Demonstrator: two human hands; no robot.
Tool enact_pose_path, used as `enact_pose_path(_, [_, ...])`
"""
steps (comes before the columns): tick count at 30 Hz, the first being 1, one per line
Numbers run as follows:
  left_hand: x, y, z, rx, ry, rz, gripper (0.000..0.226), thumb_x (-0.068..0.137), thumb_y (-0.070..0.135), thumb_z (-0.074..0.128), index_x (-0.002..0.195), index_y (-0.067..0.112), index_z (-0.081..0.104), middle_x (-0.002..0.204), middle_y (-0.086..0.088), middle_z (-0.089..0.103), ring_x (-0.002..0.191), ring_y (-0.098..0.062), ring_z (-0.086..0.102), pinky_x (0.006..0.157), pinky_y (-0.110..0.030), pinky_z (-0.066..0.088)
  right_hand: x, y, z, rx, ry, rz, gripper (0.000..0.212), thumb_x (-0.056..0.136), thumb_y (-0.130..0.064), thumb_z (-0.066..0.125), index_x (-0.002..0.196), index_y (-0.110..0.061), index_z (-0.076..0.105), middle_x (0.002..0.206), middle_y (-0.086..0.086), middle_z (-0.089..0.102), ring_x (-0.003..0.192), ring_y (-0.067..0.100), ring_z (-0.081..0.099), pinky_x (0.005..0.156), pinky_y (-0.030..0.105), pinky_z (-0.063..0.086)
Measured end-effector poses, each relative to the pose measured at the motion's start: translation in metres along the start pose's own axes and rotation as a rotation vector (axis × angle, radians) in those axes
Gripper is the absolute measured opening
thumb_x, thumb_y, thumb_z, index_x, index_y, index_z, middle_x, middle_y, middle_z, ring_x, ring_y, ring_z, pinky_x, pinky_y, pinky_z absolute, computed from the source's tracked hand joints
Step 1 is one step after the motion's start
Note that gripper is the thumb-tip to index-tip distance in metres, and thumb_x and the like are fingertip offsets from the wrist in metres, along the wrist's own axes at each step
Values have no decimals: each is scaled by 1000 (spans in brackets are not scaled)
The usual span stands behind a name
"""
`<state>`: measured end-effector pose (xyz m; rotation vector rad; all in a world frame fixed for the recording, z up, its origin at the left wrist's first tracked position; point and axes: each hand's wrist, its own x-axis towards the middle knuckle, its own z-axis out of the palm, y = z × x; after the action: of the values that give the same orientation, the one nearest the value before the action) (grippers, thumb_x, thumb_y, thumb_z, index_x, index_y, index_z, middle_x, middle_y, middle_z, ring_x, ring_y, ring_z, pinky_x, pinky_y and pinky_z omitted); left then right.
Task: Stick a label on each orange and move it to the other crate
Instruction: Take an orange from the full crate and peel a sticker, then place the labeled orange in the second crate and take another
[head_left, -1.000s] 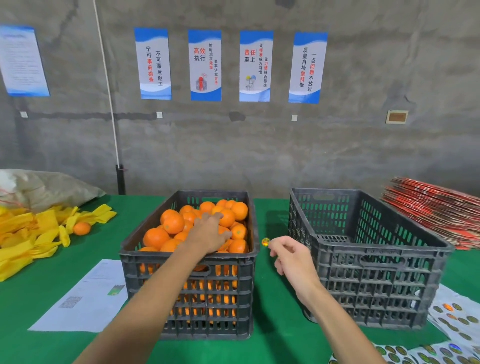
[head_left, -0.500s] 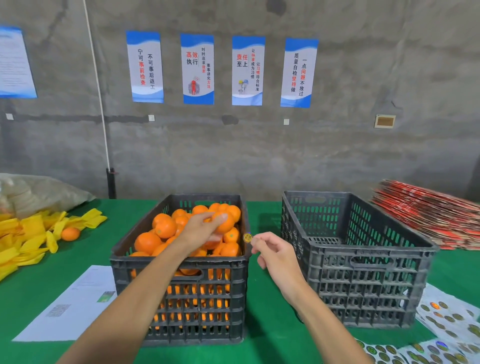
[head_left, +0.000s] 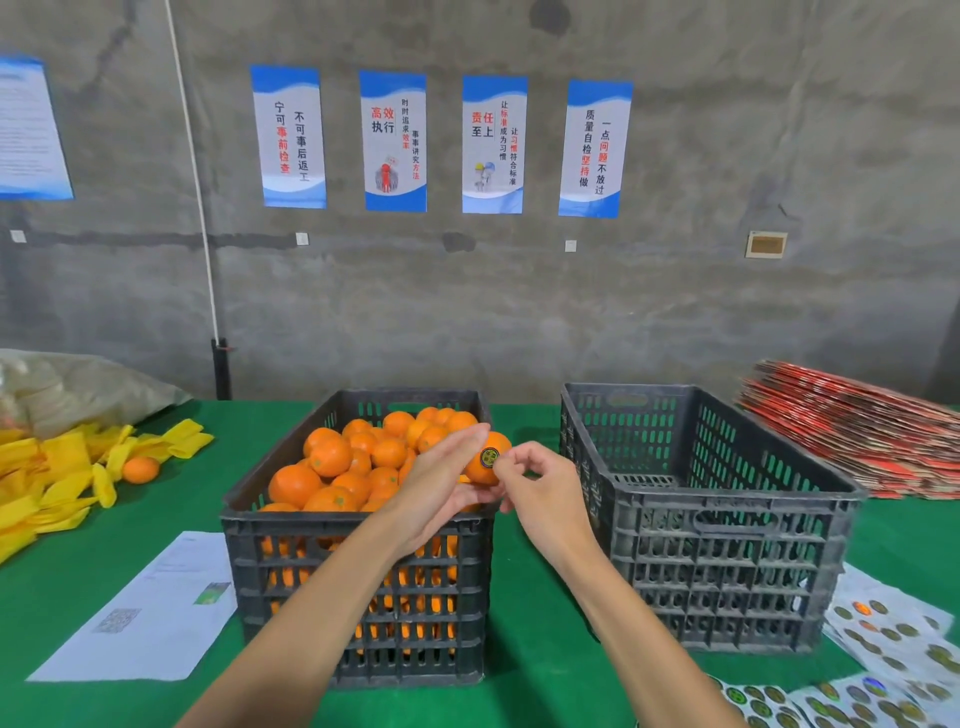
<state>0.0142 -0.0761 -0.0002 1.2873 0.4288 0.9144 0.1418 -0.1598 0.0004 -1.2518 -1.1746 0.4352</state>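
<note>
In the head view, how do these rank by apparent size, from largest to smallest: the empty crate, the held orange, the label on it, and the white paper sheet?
1. Empty crate
2. White paper sheet
3. Held orange, partly covered by the left hand
4. Label

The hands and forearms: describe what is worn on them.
Nothing is worn. The left hand and right hand are bare, with no gloves, rings or watch showing. Both forearms are bare as far as the bottom edge of the head view; no sleeve shows.
</note>
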Motion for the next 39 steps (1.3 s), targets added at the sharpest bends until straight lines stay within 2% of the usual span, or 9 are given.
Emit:
enact_pose_path(7, [2, -18, 8, 45, 60, 72, 39, 97, 18, 70, 134, 24, 60, 120, -20, 73, 112, -32, 72, 86, -43, 62, 5, 5, -9, -128, 33, 27, 24, 87, -34, 71, 75, -14, 69, 59, -1, 67, 54, 6, 59, 57, 22, 48])
enact_pose_path(12, [9, -26, 11, 182, 155, 93, 44, 94, 49, 64, 130, 24, 62, 97, -12, 78, 79, -35, 75, 71, -39, 63, 13, 8, -18, -349, 89, 51, 57, 83, -65, 68, 77, -9, 61, 67, 6, 70, 69, 21, 67, 71, 36, 54])
enact_pose_path(14, [13, -26, 11, 270, 138, 95, 56, 91, 67, 61, 130, 26, 63, 85, -10, 77, 71, -31, 73, 65, -35, 60, 15, 7, -21, -269, 42, 33, 49, 86, -63, 68, 96, -15, 63, 90, 2, 71, 81, 24, 70, 77, 44, 58])
enact_pose_path(17, [22, -25, 11, 406, 99, 97, 35, 89, 73, 47, 114, 54, 64, 85, -1, 75, 70, -22, 71, 56, -30, 55, 19, 6, -24, -191, -116, 8, 44, 94, -54, 64, 130, -29, 61, 116, -4, 68, 81, 22, 72, 79, 45, 61])
enact_pose_path(21, [30, -19, 15, 421, 59, 60, 29, 103, 57, 37, 122, 57, 58, 92, -6, 75, 74, -24, 71, 50, -28, 48, 26, 9, -33, -93, -122, -72, 32, 92, -46, 72, 122, -37, 68, 106, -4, 74, 72, 17, 73, 63, 29, 59])
enact_pose_path(30, [27, -16, 17, 314, 96, -5, 38, 111, 29, 44, 147, 20, 47, 118, -19, 69, 81, -26, 73, 62, -29, 59, 47, 16, -48, -239, -121, -58, 30, 95, -51, 65, 107, -27, 78, 96, -6, 77, 84, 19, 74, 78, 41, 63])
enact_pose_path(32, [34, -6, 2, 545, 187, 61, 35, 109, 27, 49, 141, 16, 56, 124, -9, 68, 87, -17, 72, 67, -27, 60, 59, 20, -64, -381, 11, -83, 37, 97, -52, 61, 117, -24, 75, 105, 1, 76, 91, 22, 72, 90, 37, 56])
enact_pose_path(35, [40, 7, -46, 1062, 263, 125, 29, 104, 23, 59, 131, 14, 67, 134, -5, 67, 119, -18, 63, 98, -31, 50, 80, 30, -104, -650, 150, -74, 43, 101, -42, 58, 135, -17, 65, 125, 15, 70, 115, 33, 65, 103, 39, 48])
enact_pose_path(39, [44, 9, -100, 1345, 259, -124, 48, 99, 24, 68, 144, 16, 55, 148, -12, 55, 133, -28, 54, 106, -39, 48, 99, 58, -155, -901, 168, 9, 42, 99, -30, 64, 138, -14, 62, 139, 19, 59, 123, 41, 57, 106, 46, 44])
